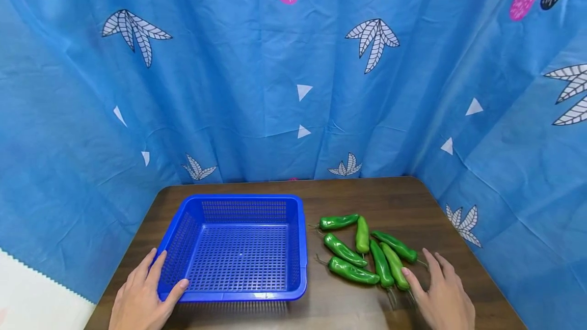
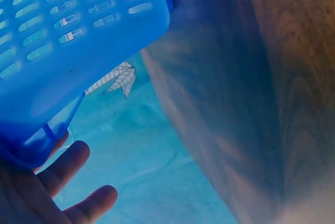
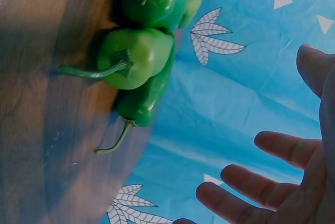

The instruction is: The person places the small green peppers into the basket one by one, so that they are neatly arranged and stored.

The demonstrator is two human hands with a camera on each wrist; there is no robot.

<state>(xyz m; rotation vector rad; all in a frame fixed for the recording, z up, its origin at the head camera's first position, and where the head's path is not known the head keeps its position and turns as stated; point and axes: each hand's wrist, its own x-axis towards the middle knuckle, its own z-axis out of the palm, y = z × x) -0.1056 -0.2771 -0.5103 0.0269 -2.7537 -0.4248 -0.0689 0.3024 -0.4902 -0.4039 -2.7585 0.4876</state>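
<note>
A blue perforated plastic basket (image 1: 247,297) stands on the left half of the table with nothing in it. At its front left corner is my left hand (image 1: 139,294), fingers extended along the side and thumb over the front rim. The left wrist view shows the basket's slotted wall (image 2: 104,41) above my spread fingers (image 2: 70,166). Several long green peppers (image 1: 353,271) with thin stems lie in a loose cluster right of the basket. My right hand (image 1: 445,294) is just right of them, fingers spread and holding nothing, thumb tip near the closest light-green pepper (image 1: 394,266).
The brown wooden table (image 1: 339,307) has rounded far corners. A blue curtain (image 1: 257,90) with leaf and triangle prints hangs behind it and along both sides. A white surface (image 1: 32,294) shows at the lower left, beyond the table edge.
</note>
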